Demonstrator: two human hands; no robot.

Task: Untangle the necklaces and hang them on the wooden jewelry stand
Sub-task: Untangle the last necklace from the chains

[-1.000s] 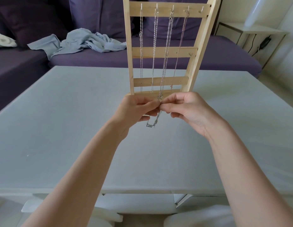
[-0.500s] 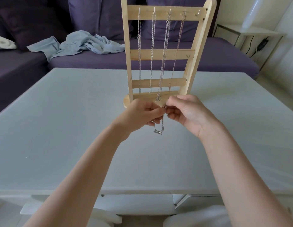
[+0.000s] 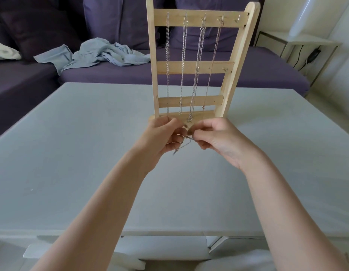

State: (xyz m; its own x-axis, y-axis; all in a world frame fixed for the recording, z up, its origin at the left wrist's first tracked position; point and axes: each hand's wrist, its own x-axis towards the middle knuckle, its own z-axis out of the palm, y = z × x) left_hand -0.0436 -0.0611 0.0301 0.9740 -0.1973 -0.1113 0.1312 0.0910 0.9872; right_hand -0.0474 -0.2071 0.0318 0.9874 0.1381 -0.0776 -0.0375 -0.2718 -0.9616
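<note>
Table [image 3: 72, 153], pale, bearing wooden jewelry stand [image 3: 191, 67]: upright, 4 necklaces [image 3: 197, 75] on top-rail hooks. Left hand [image 3: 162, 136] and right hand [image 3: 218, 139], fingers curled, pinch loose chain [image 3: 184, 145] before the base. Chain blurred; contact points hidden.

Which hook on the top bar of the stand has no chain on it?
The rightmost hook of the top bar on the wooden stand, beside the right upright. The other four each carry a hanging chain; this one is bare.
</note>
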